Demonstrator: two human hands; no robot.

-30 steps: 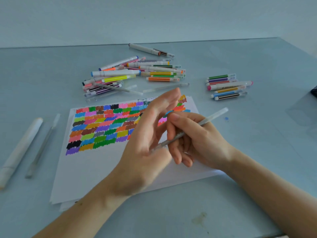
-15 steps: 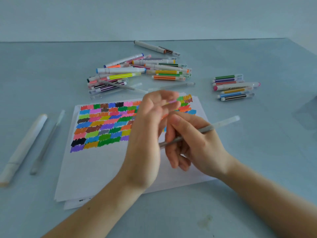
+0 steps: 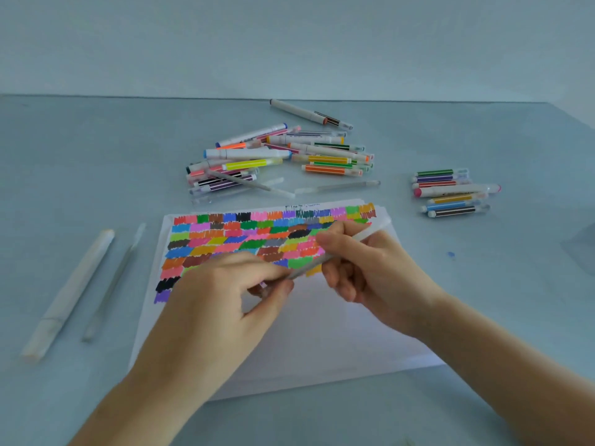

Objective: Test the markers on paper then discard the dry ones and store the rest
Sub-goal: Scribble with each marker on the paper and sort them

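I have a slim pale pen (image 3: 341,252) held over the middle of the paper (image 3: 322,333), my right hand (image 3: 376,275) curled round its barrel and my left hand (image 3: 225,300) pinching its near end, so I judge I am uncapping or recapping it at the testing step, though blur hides the cap itself. Next I need to settle the cap, mark the bare lower half of the sheet, then sort it. There is open desk (image 3: 80,172) ahead and to the right, between the big marker pile (image 3: 277,159) toward the far edge, the smaller group (image 3: 450,191) at the right, and two pale pens (image 3: 83,294) near the left edge.
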